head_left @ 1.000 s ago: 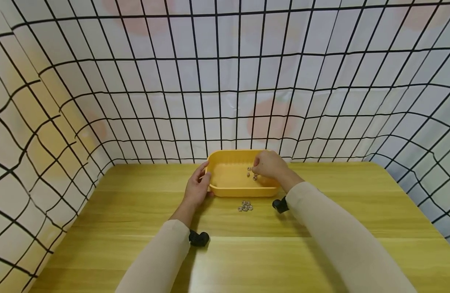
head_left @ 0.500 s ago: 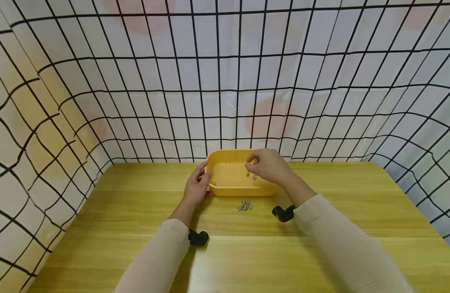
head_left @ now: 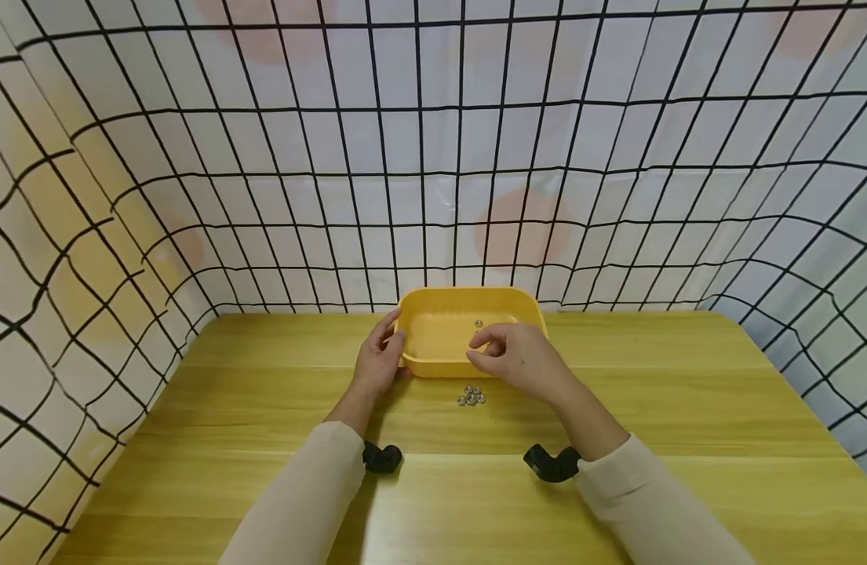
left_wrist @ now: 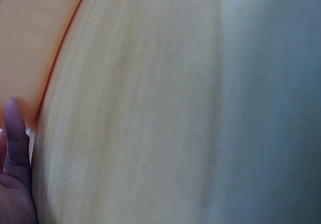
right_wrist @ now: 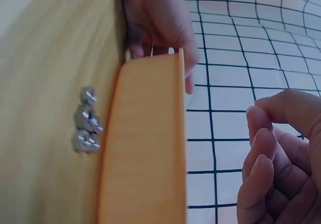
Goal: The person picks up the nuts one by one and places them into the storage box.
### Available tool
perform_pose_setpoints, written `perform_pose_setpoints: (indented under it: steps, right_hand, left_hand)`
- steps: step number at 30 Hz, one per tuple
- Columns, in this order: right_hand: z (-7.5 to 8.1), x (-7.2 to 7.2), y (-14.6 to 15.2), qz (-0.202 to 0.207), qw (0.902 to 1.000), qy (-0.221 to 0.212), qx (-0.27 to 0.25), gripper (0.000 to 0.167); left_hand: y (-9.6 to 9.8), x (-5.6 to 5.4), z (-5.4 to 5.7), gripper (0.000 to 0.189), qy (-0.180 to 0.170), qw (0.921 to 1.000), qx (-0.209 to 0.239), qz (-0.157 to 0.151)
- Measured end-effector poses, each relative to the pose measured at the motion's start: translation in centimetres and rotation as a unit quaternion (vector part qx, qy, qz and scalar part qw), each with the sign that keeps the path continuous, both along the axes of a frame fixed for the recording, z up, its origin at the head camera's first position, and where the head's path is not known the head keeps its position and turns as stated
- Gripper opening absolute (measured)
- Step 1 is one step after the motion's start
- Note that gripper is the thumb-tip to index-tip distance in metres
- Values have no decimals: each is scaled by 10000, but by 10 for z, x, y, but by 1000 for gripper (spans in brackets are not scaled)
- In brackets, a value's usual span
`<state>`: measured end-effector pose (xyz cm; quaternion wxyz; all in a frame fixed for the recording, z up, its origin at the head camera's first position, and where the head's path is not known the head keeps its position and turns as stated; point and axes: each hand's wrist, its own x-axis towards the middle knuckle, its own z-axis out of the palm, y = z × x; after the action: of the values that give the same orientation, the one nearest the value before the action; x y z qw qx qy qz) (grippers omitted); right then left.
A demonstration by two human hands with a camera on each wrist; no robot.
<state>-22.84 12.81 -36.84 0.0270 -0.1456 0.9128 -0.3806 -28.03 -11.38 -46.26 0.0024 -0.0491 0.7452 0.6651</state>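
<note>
A yellow tray (head_left: 440,368) stands at the back of the table. My left hand (head_left: 378,360) grips its left end, thumb over the rim; in the left wrist view part of that hand (left_wrist: 17,158) shows beside the tray wall (left_wrist: 40,48). Over the tray's front right, my right hand (head_left: 519,359) pinches thumb and forefinger together, seemingly on a small metal nut hidden by the fingertips. The right wrist view shows these closed fingertips (right_wrist: 257,111) above the rim. One nut (head_left: 479,323) is visible inside the tray; the hand hides more of its floor.
Several small metal nuts (head_left: 471,395) lie clustered on the wooden table (head_left: 461,502) just in front of the tray. Black grid netting (head_left: 433,174) stands behind the table and on both sides. Each wrist wears a black camera mount (head_left: 382,458).
From deep inside the tray, my right hand has come back toward its front edge, fingertips still pinched. A nut at the rear shows again. The left hand and tray stay put.
</note>
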Motion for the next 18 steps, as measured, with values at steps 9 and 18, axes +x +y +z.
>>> perform_pose_setpoints:
  steps: [9,18]
  right_hand:
    - [-21,16,14,-215,9975,-347,-582,16]
    - [-48,17,17,-364,9894,-986,-1000,14]
  left_hand:
    - [1,-1,1,45,-95,9999,-77,17]
    - [1,0,0,46,-59,9999,-130,23]
